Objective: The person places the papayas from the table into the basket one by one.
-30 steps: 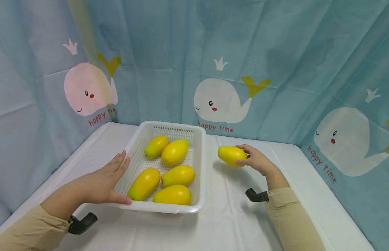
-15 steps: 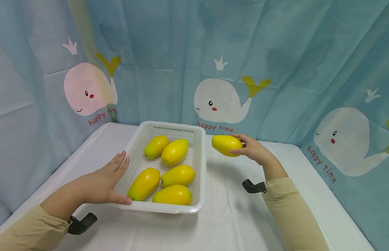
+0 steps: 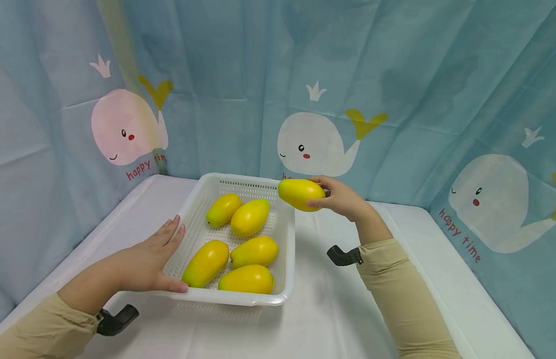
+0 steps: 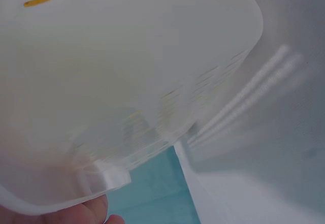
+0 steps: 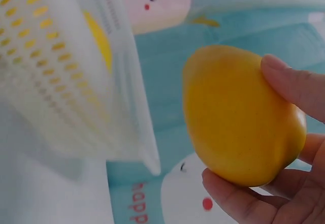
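My right hand [image 3: 340, 198] holds a yellow mango [image 3: 301, 194] with a greenish tip, thumb on one side and fingers on the other. In the head view this mango overlaps the back right corner of a white plastic basket [image 3: 288, 249]; the right wrist view shows it raised beside the basket wall [image 5: 127, 71]. My left hand [image 3: 145, 259] rests on the basket's left rim, fingers spread and fairly straight, thumb along the front rim. Its fingertips [image 4: 94, 209] show at the rim in the left wrist view. Several more mangoes lie inside, among them one at the front [image 3: 247, 279].
A white cloth [image 3: 322, 319] covers the table under the basket. Blue curtains [image 3: 228, 124] printed with whales stand close behind and at both sides. A black wrist mount [image 3: 344, 256] sticks out from the right sleeve, another [image 3: 118, 320] from the left.
My right hand has lifted the mango and carried it left, from over the cloth to the basket's back right corner. The left hand and the basket have stayed put.
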A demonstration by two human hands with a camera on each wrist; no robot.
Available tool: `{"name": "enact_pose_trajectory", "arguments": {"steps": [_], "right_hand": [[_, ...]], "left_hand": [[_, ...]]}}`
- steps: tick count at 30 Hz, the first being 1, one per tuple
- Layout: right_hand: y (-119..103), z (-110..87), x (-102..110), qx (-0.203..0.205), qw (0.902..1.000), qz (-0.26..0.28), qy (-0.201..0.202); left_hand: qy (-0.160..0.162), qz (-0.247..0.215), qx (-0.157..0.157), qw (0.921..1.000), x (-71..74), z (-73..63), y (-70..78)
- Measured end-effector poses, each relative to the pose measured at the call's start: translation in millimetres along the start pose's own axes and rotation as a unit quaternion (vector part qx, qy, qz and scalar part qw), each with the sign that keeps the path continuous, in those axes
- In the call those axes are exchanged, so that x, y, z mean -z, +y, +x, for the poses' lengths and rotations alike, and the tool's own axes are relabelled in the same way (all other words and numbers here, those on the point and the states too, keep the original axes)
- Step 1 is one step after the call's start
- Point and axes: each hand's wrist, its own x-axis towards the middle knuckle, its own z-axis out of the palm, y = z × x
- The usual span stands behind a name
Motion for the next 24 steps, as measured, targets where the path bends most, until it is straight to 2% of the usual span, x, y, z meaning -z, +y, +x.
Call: {"name": "enact_pose_trajectory", "arguments": {"steps": [12, 24], "right_hand": [[-36, 17.5, -23, 0.038, 0.9988, -0.017, -0.025], [-54, 37.3, -53, 0.048, 0.9969, -0.033, -0.052]], "left_hand": [[0.006, 0.004, -0.010, 0.9999, 0.4, -1.0, 0.0], [0.008, 0.008, -0.018, 0.9998, -0.5, -0.9, -2.3]]}}
